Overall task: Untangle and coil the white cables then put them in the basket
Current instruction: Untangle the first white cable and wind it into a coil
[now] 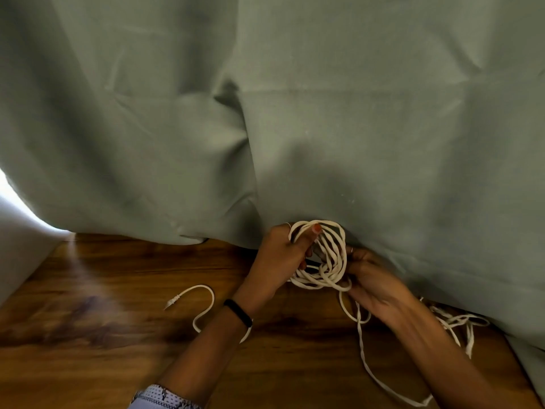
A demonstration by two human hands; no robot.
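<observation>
A coil of white cable (329,255) is held upright just above the wooden table (118,290), close to the green curtain. My left hand (277,258) grips the coil's left side, thumb through the loops. My right hand (374,278) pinches the coil's lower right side. A loose length of the cable (365,358) trails down toward the front edge. Another cable end with a plug (188,293) lies on the wood to the left. More tangled white cable (454,320) lies behind my right forearm. No basket is in view.
A grey-green curtain (324,113) hangs across the whole back and drapes onto the table at the right. A pale wall (17,231) with bright light borders the left. Bare wood stretches left and front of my hands.
</observation>
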